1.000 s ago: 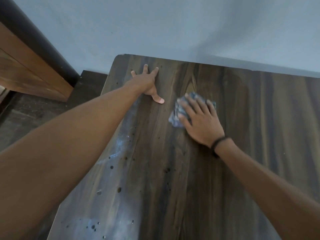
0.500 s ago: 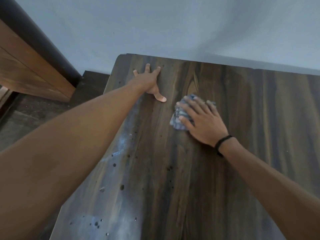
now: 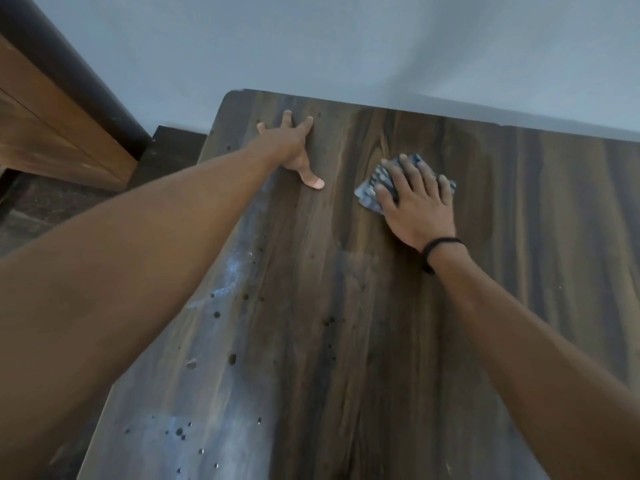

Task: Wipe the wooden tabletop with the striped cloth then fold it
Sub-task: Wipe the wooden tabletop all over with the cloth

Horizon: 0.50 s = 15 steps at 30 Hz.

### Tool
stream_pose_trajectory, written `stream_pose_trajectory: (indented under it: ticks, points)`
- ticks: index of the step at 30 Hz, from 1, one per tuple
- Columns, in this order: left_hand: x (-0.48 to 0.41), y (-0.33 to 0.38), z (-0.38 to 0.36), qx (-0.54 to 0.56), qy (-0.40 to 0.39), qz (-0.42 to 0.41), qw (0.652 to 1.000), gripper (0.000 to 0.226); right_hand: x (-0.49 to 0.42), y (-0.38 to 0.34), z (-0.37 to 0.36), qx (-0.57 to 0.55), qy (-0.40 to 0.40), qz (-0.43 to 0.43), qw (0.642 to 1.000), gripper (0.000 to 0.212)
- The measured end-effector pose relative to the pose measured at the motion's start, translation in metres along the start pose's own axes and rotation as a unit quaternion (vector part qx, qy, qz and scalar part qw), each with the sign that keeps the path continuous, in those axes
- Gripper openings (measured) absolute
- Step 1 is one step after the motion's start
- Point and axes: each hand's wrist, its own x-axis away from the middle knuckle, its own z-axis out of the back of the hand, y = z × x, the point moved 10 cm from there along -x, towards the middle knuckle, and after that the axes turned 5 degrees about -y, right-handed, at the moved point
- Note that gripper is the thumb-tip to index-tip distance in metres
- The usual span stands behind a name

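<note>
Wood fills most of my feed: the dark-grained wooden tabletop (image 3: 346, 341) runs from 6 o'clock up to the pale wall (image 3: 346, 46) at 12. At 10 o'clock a brown wooden cabinet (image 3: 52, 133) with a black edge stands off the table's left side. My left hand (image 3: 287, 147) lies palm down on bare wood just left of 12 o'clock, near the far left corner, fingers straight and spread, holding nothing. My right hand (image 3: 415, 202), at 2 o'clock, presses flat with straight fingers on the striped cloth (image 3: 370, 192). The cloth sits bunched on the tabletop under that palm, its blue-grey edges showing at the left and past the fingertips. Bare wood separates the hands. A black wristband (image 3: 440, 245) circles my right wrist. Small dark spots (image 3: 232, 358) and pale smears dot the top towards 7 o'clock.
</note>
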Motion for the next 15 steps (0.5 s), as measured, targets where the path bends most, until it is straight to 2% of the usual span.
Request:
stream_pose_trajectory:
  ticks: [2,4,6,8,10,12,15]
  points:
    - [-0.003,0.0,-0.003,-0.011,-0.003,-0.001,1.0,0.143,0.004,-0.023,-0.009,0.006,0.002,-0.005,1.0,0.057]
    - [-0.004,-0.001,-0.007,-0.009,-0.008,0.003,1.0,0.144,0.039,-0.057,-0.027,0.033,-0.011,0.074,0.997,0.057]
    - [-0.005,-0.004,-0.008,0.007,-0.01,0.005,1.0,0.143,0.074,-0.06,-0.036,0.057,-0.018,0.13,0.99,0.057]
    - [-0.006,-0.003,-0.007,0.013,-0.008,0.002,1.0,0.142,0.067,-0.034,-0.027,0.062,-0.01,0.106,0.992,0.058]
    - [-0.008,-0.003,-0.004,0.008,-0.008,0.004,1.0,0.143,0.035,-0.008,-0.014,0.038,0.002,0.033,0.999,0.057]
    - [-0.011,-0.002,-0.004,0.0,-0.011,0.004,1.0,0.144,0.015,-0.01,-0.009,0.013,0.007,-0.007,1.0,0.057]
    - [-0.008,-0.001,-0.005,-0.003,-0.008,0.005,1.0,0.144,0.04,-0.056,-0.025,0.019,-0.007,0.061,0.998,0.058]
